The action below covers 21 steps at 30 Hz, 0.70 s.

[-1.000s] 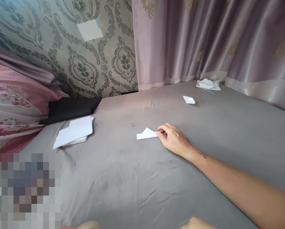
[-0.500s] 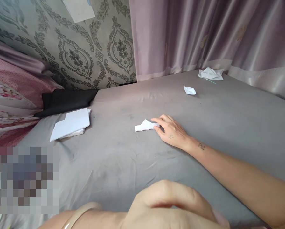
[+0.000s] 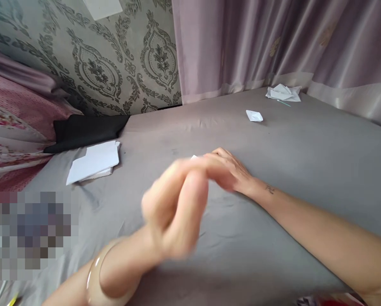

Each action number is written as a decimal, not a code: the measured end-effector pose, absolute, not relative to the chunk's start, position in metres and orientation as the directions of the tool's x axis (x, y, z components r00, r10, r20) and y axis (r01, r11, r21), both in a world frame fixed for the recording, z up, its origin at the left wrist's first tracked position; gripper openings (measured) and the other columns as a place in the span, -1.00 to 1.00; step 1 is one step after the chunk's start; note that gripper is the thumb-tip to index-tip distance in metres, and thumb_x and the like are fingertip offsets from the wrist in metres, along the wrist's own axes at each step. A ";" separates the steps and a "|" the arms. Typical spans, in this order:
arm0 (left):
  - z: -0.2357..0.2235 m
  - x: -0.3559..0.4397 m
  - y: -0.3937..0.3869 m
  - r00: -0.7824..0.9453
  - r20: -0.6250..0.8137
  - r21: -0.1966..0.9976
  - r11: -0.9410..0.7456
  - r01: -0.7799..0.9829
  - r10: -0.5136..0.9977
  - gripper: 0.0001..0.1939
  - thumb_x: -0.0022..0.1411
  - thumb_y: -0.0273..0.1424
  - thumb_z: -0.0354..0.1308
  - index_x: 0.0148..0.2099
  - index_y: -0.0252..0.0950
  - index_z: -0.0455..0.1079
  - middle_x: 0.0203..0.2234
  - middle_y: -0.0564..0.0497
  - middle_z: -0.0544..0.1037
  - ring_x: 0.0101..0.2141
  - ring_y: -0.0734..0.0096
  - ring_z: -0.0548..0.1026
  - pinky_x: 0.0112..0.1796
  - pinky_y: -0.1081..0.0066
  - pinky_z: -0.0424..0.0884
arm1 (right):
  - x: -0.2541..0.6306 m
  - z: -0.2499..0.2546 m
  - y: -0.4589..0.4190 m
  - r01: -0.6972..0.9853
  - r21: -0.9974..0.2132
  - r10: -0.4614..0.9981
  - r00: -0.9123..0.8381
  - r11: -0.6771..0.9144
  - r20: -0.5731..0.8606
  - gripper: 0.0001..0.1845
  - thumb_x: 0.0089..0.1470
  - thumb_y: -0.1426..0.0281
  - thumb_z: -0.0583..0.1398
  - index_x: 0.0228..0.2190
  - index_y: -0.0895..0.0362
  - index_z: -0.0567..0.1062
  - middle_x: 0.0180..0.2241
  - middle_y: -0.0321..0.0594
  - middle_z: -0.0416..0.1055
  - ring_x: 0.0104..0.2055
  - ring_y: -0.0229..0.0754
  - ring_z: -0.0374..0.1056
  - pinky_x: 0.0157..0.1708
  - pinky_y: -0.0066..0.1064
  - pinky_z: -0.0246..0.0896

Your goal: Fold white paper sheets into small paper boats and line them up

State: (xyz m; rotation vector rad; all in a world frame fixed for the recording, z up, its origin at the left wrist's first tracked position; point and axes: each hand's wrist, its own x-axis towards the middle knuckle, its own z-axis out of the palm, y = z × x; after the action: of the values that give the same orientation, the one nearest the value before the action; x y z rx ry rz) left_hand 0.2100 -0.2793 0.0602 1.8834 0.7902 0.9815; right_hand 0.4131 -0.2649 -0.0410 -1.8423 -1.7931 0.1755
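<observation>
Left hand (image 3: 174, 208) blurred, mid-air, fingers loosely curled, holding nothing visible. Right hand (image 3: 233, 174) flat on grey sheet (image 3: 305, 153), fingertips on folded paper (image 3: 194, 157), mostly hidden at its nine o'clock; grip impossible to tell.

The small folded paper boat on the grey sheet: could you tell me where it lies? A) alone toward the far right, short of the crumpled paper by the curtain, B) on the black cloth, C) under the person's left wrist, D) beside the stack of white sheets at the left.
A: the small folded paper boat sits by itself on the grey sheet, nearer than the crumpled paper at the curtain.
</observation>
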 end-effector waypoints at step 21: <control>-0.021 0.239 -0.175 0.764 0.332 0.316 -0.828 0.463 0.553 -0.75 0.35 -0.38 -0.09 -0.16 -0.26 0.42 -0.28 -0.15 0.55 -0.24 0.20 0.47 -0.14 0.23 0.32 | 0.417 -0.040 -0.258 0.655 -0.756 0.898 0.344 -0.019 0.275 -0.69 0.14 0.46 0.02 -0.13 0.11 0.47 -0.15 -0.14 0.48 -0.22 -0.19 0.40 -0.18 -0.34 0.28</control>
State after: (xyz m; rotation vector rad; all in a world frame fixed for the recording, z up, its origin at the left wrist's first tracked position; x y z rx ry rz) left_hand 0.2386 -0.1748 -0.0213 2.7445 0.8009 0.6166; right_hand 0.4173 -0.2575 -0.0401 -1.7472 -1.3860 0.3551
